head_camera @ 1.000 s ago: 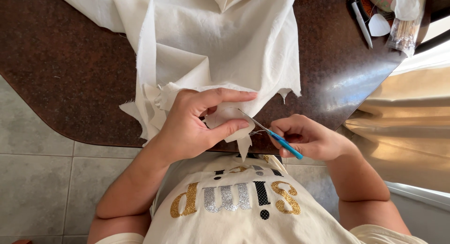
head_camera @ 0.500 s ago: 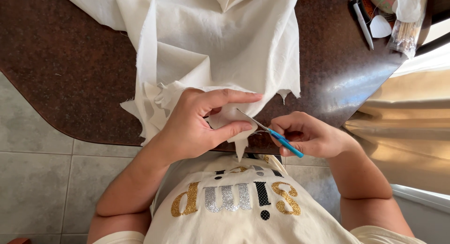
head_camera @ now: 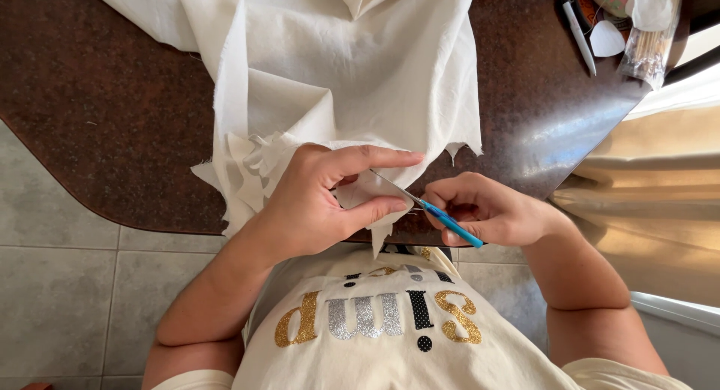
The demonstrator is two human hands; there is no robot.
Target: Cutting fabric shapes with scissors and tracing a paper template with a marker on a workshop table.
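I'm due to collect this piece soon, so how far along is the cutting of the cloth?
Done: notched, jagged cuts along the cream cotton cloth edge. In hand: left hand pinches a flap while right hand works blue-handled scissors into it. Left: most of the cloth on the brown table is uncut.

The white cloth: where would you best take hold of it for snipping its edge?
Pinch the white cloth at its frayed near edge, coming from the left side, as the left hand does. The scissors in the right hand meet that edge from the right.

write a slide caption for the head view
Left hand pinches a cream fabric edge while the right hand works small blue-handled scissors into it over a dark brown table.
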